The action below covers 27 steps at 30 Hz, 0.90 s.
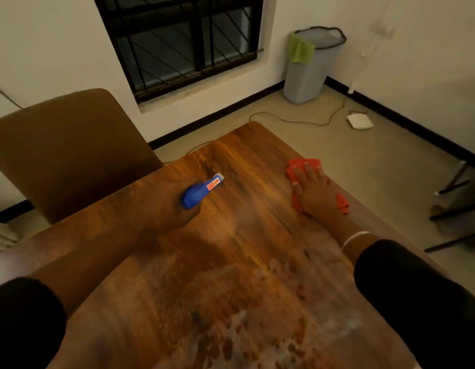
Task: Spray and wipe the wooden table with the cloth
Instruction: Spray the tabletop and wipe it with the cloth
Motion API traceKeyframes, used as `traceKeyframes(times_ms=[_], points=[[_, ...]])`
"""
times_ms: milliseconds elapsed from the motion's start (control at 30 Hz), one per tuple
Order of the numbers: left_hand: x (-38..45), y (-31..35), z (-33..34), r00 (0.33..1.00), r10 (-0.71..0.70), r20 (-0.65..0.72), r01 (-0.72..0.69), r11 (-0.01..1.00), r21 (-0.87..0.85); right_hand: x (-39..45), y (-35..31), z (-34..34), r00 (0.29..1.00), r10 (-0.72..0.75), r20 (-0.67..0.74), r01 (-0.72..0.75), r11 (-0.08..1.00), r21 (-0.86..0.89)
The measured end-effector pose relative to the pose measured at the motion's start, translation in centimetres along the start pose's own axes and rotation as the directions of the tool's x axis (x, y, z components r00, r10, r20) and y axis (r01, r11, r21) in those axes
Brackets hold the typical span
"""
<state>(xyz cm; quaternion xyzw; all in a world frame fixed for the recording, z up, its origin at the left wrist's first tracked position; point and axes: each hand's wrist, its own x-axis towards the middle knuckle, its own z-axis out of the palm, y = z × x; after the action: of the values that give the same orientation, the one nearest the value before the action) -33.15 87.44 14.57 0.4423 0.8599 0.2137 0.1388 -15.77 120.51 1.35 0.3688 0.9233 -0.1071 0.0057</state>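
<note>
The wooden table (247,161) fills the lower middle of the view, with wet, foamy streaks across its near half. My left hand (167,206) is closed around a blue spray bottle (197,191) held over the table's left part, its white nozzle pointing toward the far edge. A red cloth (303,166) lies flat near the far right edge of the table. My right hand (312,191) presses down on it with fingers spread, covering its middle; one corner of the cloth sticks out at the wrist side.
A brown chair back (71,150) stands against the table's left side. On the floor beyond are a grey bin (308,73) with a green cloth on its rim, a cable, and a white device (360,121). Dark chair legs (455,198) stand at the right.
</note>
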Motion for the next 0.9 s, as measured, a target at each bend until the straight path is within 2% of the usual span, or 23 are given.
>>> traceKeyframes(times_ms=[33,100,167,233,267,333,400,433,533,567,600,667,733,800,833,900], points=[[-0.7,0.2,0.2,0.999,0.028,-0.026,-0.026,0.999,0.046,-0.2,0.7,-0.4,0.998,0.058,0.007,-0.058,0.998,0.013],[-2.0,0.5,0.2,1.0,0.001,-0.03,0.001,0.998,0.062,-2.4,-1.7,0.3,0.997,0.07,-0.012,-0.07,0.997,-0.025],[-3.1,0.6,-0.1,0.999,-0.05,-0.016,0.05,0.999,-0.016,-6.3,-7.0,2.4,0.999,-0.014,-0.037,0.011,0.998,-0.06],[-4.3,0.8,-0.5,0.998,-0.063,-0.031,0.061,0.996,-0.068,-11.6,-13.1,4.5,0.984,-0.173,0.032,0.173,0.985,0.003],[-4.9,0.9,-0.7,0.997,-0.06,-0.043,0.057,0.995,-0.082,-15.0,-16.4,5.8,0.961,-0.264,0.076,0.263,0.964,0.028],[-5.8,0.6,-1.3,0.996,-0.072,-0.056,0.067,0.995,-0.075,-22.7,-23.0,9.0,0.9,-0.429,0.077,0.426,0.903,0.054],[-7.0,-0.1,-1.9,0.996,-0.074,-0.058,0.07,0.995,-0.065,-29.4,-27.7,11.4,0.813,-0.563,0.15,0.552,0.826,0.112],[-7.7,-0.7,-2.3,0.996,-0.068,-0.055,0.064,0.995,-0.071,-31.3,-28.6,12.1,0.769,-0.614,0.178,0.604,0.789,0.11],[-10.0,-2.4,-4.2,0.995,-0.094,-0.032,0.088,0.987,-0.137,-28.2,-26.6,10.9,0.707,-0.702,0.085,0.706,0.708,-0.025],[-11.0,-3.3,-4.8,0.994,-0.104,-0.035,0.098,0.983,-0.154,-26.0,-24.9,10.2,0.741,-0.661,0.121,0.668,0.743,-0.037],[-12.1,-4.2,-5.5,0.992,-0.124,-0.036,0.117,0.98,-0.161,-23.7,-23.0,9.3,0.81,-0.578,0.103,0.585,0.809,-0.06],[-14.8,-6.0,-6.6,0.99,-0.126,-0.064,0.115,0.98,-0.16,-19.8,-20.5,7.5,0.931,-0.361,0.051,0.365,0.926,-0.094],[-17.6,-7.4,-7.2,0.991,-0.085,-0.101,0.07,0.987,-0.146,-19.9,-21.6,6.7,0.971,-0.235,0.032,0.237,0.969,-0.068],[-19.6,-8.3,-7.4,0.993,-0.065,-0.1,0.052,0.991,-0.126,-23.7,-26.1,8.3,0.96,-0.28,0.022,0.28,0.959,-0.03],[-20.2,-8.4,-7.4,0.995,-0.048,-0.09,0.038,0.994,-0.107,-26.3,-28.7,9.1,0.928,-0.361,0.089,0.364,0.931,-0.01],[-20.9,-7.6,-7.4,0.997,-0.022,-0.072,0.02,0.999,-0.039,-31.2,-32.0,10.8,0.838,-0.529,0.133,0.528,0.848,0.049]])
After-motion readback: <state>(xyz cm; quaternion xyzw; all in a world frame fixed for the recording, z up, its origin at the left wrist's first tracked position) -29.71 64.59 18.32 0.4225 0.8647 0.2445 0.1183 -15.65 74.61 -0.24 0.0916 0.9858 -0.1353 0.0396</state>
